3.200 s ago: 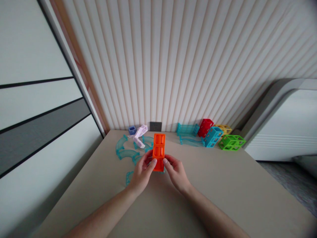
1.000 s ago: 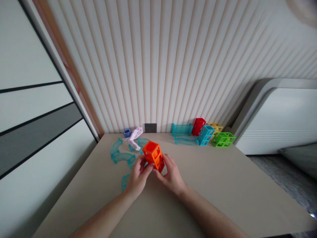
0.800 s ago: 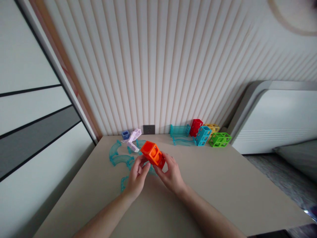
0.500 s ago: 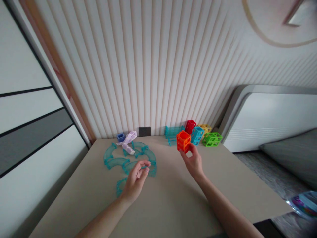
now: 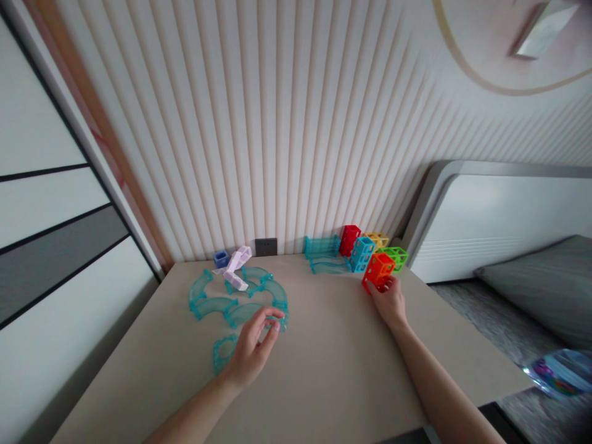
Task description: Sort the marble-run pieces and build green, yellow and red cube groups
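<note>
Your right hand [image 5: 390,303] grips orange tower [image 5: 380,266] low down — tower in front of green frame [image 5: 398,255], just beside blue tower [image 5: 362,254] (whether base meets table [image 5: 324,357], can't tell). Your left hand [image 5: 252,353] holds nothing, fingers loosely curled — near teal track pieces [image 5: 215,305]. Red tower [image 5: 350,239], yellow frame [image 5: 380,238] farther back, by ribbed wall [image 5: 287,123].

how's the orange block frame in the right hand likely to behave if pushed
The orange block frame is probably light for its size, since its sides have open windows. It likely stays stiff: its edges look straight in the right hand. Looking taller than wide, it might tip if pushed near the top.
</note>
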Motion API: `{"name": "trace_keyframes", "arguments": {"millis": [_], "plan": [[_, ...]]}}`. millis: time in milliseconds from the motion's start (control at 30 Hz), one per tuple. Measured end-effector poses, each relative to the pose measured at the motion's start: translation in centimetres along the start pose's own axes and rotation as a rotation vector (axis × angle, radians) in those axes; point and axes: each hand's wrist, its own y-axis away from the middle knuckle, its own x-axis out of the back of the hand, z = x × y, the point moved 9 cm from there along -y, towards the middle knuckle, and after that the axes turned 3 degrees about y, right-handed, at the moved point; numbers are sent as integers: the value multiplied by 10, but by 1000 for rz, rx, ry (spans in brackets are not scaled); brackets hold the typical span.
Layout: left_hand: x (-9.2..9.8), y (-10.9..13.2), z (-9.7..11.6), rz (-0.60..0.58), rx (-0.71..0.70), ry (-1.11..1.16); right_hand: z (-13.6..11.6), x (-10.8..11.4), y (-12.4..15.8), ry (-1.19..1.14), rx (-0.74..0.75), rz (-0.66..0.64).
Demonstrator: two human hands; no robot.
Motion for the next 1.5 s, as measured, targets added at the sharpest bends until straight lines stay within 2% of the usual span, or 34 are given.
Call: {"name": "trace_keyframes", "arguments": {"millis": [433,500,567,700,800,867,933,1000,1067,1167,1233,1333,1433,1500], "plan": [[0,-1,6,10,-72,-55,-8,1,5,25,36,26],[1,-1,11,15,-147,-112,-11,0,6,18,66,28],[-1,1,23,9,-280,-195,-14,0,5,11,104,36],[-21,13,48,-112,-555,-378,-29,22,9,19,197,169],[-36,22,57,-199,-636,-478,-59,45,31,15,373,340],[-42,25,59,-232,-645,-518,-85,47,57,13,532,368],[-44,26,59,-248,-640,-549,-109,29,87,1,656,256],[-42,24,59,-228,-633,-586,-137,-1,126,-31,844,57],[-36,20,59,-169,-622,-632,-162,-32,163,-52,1009,-120],[-19,12,61,-35,-602,-704,-194,-71,199,-71,1157,-259],[-4,7,62,56,-587,-747,-210,-91,206,-111,1182,-316],[22,0,63,169,-561,-797,-222,-111,203,-162,1123,-395],[51,-6,64,268,-536,-837,-219,-113,201,-149,1093,-484],[67,-8,61,322,-502,-865,-215,-110,208,-101,1148,-569]]}}
